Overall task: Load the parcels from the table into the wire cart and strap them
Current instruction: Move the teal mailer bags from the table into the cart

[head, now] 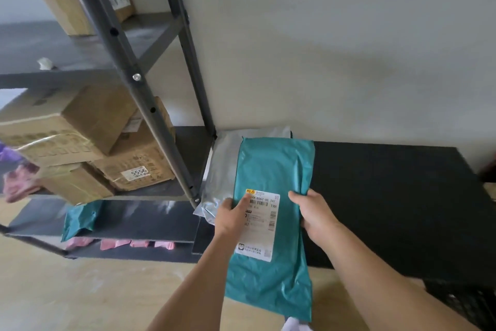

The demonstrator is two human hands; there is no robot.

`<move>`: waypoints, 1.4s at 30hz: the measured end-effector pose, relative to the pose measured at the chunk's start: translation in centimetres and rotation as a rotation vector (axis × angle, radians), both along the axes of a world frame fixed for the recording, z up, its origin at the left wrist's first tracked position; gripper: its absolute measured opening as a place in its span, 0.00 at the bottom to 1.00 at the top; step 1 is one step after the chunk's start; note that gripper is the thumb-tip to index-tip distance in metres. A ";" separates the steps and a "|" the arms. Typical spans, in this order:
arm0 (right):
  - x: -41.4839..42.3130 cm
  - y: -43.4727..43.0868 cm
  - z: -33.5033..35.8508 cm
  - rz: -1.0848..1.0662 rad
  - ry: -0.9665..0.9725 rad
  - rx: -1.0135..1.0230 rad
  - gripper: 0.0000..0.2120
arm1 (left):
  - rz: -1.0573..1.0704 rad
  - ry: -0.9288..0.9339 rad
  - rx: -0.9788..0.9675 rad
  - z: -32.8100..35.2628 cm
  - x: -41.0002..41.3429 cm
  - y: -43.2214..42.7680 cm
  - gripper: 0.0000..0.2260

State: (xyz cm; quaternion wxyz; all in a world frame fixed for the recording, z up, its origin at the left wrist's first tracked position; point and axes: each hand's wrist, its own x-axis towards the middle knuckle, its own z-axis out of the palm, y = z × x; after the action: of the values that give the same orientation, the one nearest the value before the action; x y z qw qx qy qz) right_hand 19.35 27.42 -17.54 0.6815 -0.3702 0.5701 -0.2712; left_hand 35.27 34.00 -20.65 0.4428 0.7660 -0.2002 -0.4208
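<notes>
A long teal plastic parcel [276, 169] with a white shipping label lies lengthwise over the front edge of the black table [389, 196], its near end hanging past the edge. My left hand [233, 216] grips its left side, thumb on the label. My right hand [312, 214] grips its right side. Under it lies a grey plastic parcel [222, 169], against the wall at the table's left end. A corner of the black wire cart [467, 304] shows at the bottom right.
A grey metal shelf rack [150, 94] stands to the left with several cardboard boxes [107, 142]. Its lower shelves hold a teal bag [80, 219] and pink packets [137, 244]. Pale floor lies below; a plain wall is behind the table.
</notes>
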 end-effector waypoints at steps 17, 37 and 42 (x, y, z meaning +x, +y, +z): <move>-23.0 7.2 1.4 -0.352 0.017 -0.019 0.12 | -0.331 0.079 -0.090 2.4 -22.6 -2.4 0.17; -62.5 16.6 2.1 -0.657 0.131 -0.064 0.11 | -0.613 0.200 -0.052 2.9 -63.0 4.4 0.12; -70.1 18.1 2.5 -0.770 0.176 -0.058 0.11 | -0.665 0.322 -0.007 3.6 -70.8 5.8 0.10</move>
State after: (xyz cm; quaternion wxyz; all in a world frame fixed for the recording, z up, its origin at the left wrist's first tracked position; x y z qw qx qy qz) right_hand -50.70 45.51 -15.05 0.4677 -0.1702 0.7157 -0.4900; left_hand -35.55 39.76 -17.06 0.3102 0.5815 -0.3673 -0.6563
